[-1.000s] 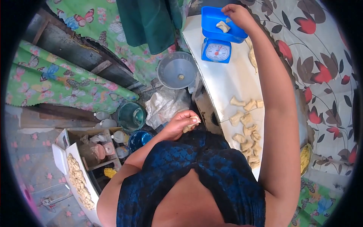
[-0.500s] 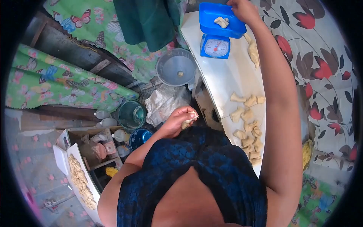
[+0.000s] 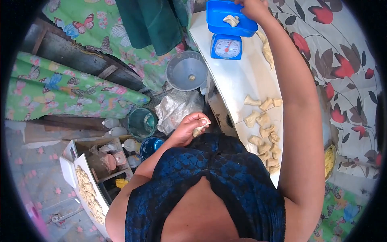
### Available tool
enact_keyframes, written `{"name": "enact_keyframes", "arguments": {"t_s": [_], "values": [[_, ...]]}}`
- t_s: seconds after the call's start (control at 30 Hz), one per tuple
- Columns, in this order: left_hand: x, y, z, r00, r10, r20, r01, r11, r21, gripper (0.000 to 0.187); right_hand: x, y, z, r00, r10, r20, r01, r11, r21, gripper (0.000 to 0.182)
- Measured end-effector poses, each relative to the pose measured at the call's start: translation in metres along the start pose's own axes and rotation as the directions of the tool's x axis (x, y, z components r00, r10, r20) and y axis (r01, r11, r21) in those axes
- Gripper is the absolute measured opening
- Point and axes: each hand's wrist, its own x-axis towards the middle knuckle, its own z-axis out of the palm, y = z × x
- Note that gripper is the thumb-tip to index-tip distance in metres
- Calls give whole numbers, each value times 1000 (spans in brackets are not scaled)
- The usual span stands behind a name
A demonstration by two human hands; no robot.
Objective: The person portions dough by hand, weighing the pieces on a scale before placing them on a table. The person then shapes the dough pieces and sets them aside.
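Dough in the left hand, fingers curled round it, looks light, soft, best cupped; whether the right hand grips the tray, I cannot tell.

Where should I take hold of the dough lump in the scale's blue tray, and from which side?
I'd grip the dough lump across its middle, coming straight down from above. It lies flat and longer sideways, so its near and far edges offer the shorter span. The blue tray has raised walls that would likely block a low approach. The right hand is at the tray's right side.
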Motion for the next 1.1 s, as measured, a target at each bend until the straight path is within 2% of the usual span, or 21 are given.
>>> {"name": "enact_keyframes", "arguments": {"t_s": [0.17, 0.23, 0.33, 0.47, 0.53, 0.57, 0.63, 0.77, 0.83, 0.87, 0.93, 0.97, 1.03, 1.1], "values": [[0, 1, 2, 1000, -4, 5, 4, 1000, 10, 10, 7, 10, 20, 998, -24, 52, 27, 998, -52, 24], [0, 0, 2, 1000, -4, 0, 4, 1000, 13, 10, 8, 9, 22, 977, -73, 200, 116, 971, -211, 23], [1, 1, 2, 1000, -7, 3, 7, 1000, 16, 10, 3, 1, 20, 960, -129, 248, 205, 928, -310, 21], [1, 2, -1, 999, -16, 30, 16, 1000, -8, 9, 3, -7, 13, 944, -146, 295, 235, 927, -293, 20], [2, 3, -1, 999, -13, 31, 13, 1000, -10, 9, 3, -14, 8, 974, -23, 225, 80, 965, -251, 30], [2, 4, -2, 999, -14, 33, 14, 1000, -13, 9, 4, -16, 4, 974, -26, 225, 84, 964, -251, 30], [2, 2, -3, 1000, -13, 28, 13, 1000, -12, 9, 4, -21, -1, 960, -48, 275, 80, 991, -106, 24], [3, 3, -2, 999, -23, 22, 23, 1000, 6, 9, 15, -5, 26, 939, -63, 339, 108, 987, -116, 26], [4, 3, 0, 1000, -16, 22, 16, 1000, 6, 10, 24, 4, 38, 919, -92, 384, 81, 996, 46, 35], [5, 3, 0, 1000, -11, 19, 10, 1000, 6, 10, 25, 7, 45, 919, -93, 382, 82, 996, 44, 35], [5, 4, 0, 1000, -11, 18, 11, 1000, -1, 10, 23, 7, 52, 965, -75, 250, 57, 995, 79, 47], [5, 3, 0, 1000, -15, 17, 15, 1000, -7, 10, 26, 8, 54, 966, -74, 249, 56, 995, 77, 47], [6, 2, -1, 1000, 2, 7, -2, 1000, 2, 10, 26, 1, 48, 924, -118, 364, 110, 993, 44, 57], [6, -1, -4, 1000, 17, 2, -17, 1000, 11, 10, 31, -1, 46, 859, -166, 484, 68, 974, 214, 53]]}}
